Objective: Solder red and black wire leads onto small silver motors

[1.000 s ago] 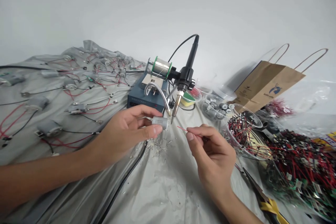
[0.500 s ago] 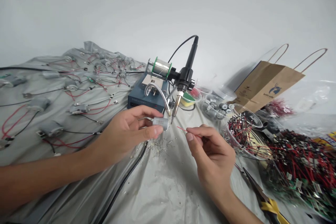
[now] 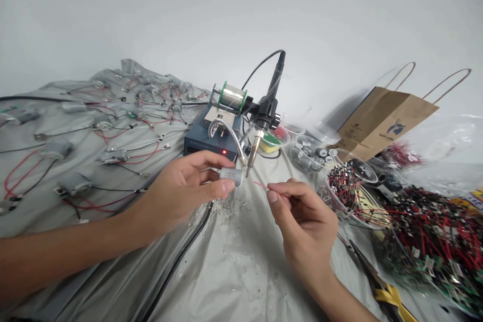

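Between the thumb and fingers of my left hand is a small grey cylindrical motor, its end turned right toward the soldering iron. The iron is clamped tip-down in a stand, its tip close beside the motor's end; whether they touch I cannot tell. A curved metal solder feed tube ends next to that tip. My right hand pinches a thin red wire, whose free end points left at the motor with a gap between. Behind my left hand sits the blue soldering station carrying a solder spool.
Several wired motors lie across the grey sheet on the left. To the right stand a tub of bare motors, a heap of red and black wires, a paper bag and yellow-handled pliers. A black cable crosses the front.
A red light now glows on the soldering station's front, and a faint wisp of smoke shows by the iron's handle. Both hands stay almost where they were.
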Available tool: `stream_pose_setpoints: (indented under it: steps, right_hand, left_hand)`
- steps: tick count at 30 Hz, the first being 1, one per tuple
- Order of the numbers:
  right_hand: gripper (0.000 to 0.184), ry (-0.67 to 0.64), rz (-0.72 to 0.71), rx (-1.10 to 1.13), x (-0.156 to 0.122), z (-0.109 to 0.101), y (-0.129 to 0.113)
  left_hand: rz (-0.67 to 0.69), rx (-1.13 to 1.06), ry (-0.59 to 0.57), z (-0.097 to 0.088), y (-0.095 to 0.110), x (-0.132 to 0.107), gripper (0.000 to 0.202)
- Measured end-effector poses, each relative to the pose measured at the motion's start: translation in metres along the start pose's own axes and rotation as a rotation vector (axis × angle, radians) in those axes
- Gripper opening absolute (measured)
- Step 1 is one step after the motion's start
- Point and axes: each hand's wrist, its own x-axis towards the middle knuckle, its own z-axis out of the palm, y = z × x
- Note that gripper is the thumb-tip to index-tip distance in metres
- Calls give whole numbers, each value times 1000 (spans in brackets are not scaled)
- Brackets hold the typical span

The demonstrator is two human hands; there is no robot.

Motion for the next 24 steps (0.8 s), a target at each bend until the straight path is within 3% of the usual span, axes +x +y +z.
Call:
stream_pose_setpoints:
  steps: [24]
  right_hand:
    - [12,-9,-11,8,0,-1,-1]
  left_hand:
    - [26,-7,1,-1,0,1,27]
